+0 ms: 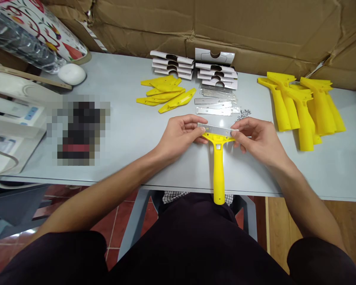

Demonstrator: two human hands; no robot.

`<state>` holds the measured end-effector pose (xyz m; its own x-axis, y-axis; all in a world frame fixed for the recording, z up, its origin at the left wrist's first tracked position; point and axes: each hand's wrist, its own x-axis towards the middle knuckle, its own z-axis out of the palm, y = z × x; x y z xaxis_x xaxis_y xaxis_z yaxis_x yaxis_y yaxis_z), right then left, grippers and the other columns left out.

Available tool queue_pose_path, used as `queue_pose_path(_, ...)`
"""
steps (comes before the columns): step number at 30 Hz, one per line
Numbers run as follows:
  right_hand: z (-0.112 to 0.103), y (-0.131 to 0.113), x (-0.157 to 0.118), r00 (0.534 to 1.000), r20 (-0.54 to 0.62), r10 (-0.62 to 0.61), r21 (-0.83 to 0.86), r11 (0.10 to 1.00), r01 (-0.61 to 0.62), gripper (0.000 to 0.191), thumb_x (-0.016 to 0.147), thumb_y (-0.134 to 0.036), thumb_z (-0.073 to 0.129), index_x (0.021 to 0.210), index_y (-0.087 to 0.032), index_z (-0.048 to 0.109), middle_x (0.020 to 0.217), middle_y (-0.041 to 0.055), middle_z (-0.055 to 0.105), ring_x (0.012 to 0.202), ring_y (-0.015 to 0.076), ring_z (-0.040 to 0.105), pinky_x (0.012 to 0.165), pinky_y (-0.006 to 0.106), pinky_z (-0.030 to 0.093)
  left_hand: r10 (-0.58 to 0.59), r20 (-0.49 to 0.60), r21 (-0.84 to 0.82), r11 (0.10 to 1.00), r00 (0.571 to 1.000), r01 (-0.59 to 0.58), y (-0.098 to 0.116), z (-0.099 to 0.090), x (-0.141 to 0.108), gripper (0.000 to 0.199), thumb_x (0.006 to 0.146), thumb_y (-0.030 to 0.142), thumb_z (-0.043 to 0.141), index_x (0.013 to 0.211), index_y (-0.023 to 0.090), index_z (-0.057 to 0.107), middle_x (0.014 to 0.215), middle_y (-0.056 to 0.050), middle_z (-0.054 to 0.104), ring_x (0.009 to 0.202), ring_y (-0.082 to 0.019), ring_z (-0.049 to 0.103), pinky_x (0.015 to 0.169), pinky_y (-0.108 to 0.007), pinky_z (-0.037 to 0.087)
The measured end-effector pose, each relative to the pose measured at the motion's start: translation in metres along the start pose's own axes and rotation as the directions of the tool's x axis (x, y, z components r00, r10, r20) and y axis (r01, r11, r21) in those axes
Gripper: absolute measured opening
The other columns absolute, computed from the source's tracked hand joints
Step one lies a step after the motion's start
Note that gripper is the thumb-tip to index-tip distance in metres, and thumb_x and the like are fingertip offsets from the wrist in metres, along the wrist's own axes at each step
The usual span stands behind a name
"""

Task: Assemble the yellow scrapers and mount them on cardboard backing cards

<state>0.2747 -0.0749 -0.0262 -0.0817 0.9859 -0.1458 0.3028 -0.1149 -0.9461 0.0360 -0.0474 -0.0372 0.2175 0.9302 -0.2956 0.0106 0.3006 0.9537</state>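
Holding a metal blade by both ends, laid crosswise over the head of a yellow handle. With the left hand, pinching the left end, thumb on top and index finger along the far edge. With the right hand, pinching the other end between thumb and forefinger, remaining fingers bent in underneath. Cannot tell how firmly. Below the head, pointing back toward the lap, past the near edge of the grey table: the handle's grip. Just beyond the hands: loose blades, some overlapping, and close to the right hand a small heap of screws. Left of the loose blades: a pile of yellow plates. Farther back: two rows of white cards, near the cardboard along the table's rear. Well to the right: a cluster of spare handles, some overlapping. Far left: a clear bottle, a printed canister and a pixelated patch, too blocky to make out. Under the table: a grey chair over red tiles.
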Motion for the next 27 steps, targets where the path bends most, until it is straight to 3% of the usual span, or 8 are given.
queue_pose_path(5,0.0011,-0.0036,0.0007,0.998,0.048,0.035,0.063,0.997,-0.038,0.032,0.082,-0.031,0.093,0.106,-0.019,0.075,0.073,0.0009,0.075,0.052,0.0144,0.066,0.045,0.029,0.055,0.001,0.001,0.025,1.000,1.000,-0.001,0.0026,0.0016,-0.0011,0.018,0.090,0.008,0.073,0.106,0.015,0.071,0.076,0.001,0.074,0.063,-0.015,0.080,0.070,-0.026,0.068)
queue_pose_path(17,0.0035,-0.0007,0.0000,1.000,0.009,-0.008,0.163,0.987,0.007,0.027,0.079,-0.023,0.092,0.100,-0.021,0.074,0.071,-0.0027,0.069,0.052,0.0140,0.065,0.047,0.031,0.055,-0.004,0.116,-0.072,0.997,0.993,0.013,0.0008,-0.0050,0.0042,0.026,0.085,0.008,0.076,0.106,0.017,0.063,0.063,0.008,0.066,0.059,-0.016,0.079,0.064,-0.024,0.065)
queue_pose_path(24,0.0055,-0.0017,-0.0001,0.998,0.057,-0.032,0.146,0.989,0.024,0.022,0.088,-0.033,0.087,0.099,-0.019,0.074,0.071,-0.0006,0.071,0.051,0.0133,0.063,0.048,0.032,0.056,0.037,0.034,-0.036,0.999,0.999,-0.035,0.0001,-0.0035,0.0043,0.023,0.082,0.012,0.077,0.100,0.018,0.064,0.069,0.004,0.071,0.060,-0.014,0.078,0.064,-0.023,0.064)
queue_pose_path(27,0.0044,-0.0001,-0.0003,0.998,0.060,-0.028,0.075,0.997,0.023,0.028,0.086,-0.038,0.091,0.102,-0.020,0.077,0.074,-0.0002,0.071,0.055,0.0139,0.064,0.050,0.032,0.056,0.036,0.015,-0.004,0.999,0.999,-0.036,0.0009,-0.0027,0.0039,0.020,0.083,0.014,0.077,0.101,0.018,0.066,0.074,0.002,0.073,0.061,-0.015,0.078,0.067,-0.026,0.066)
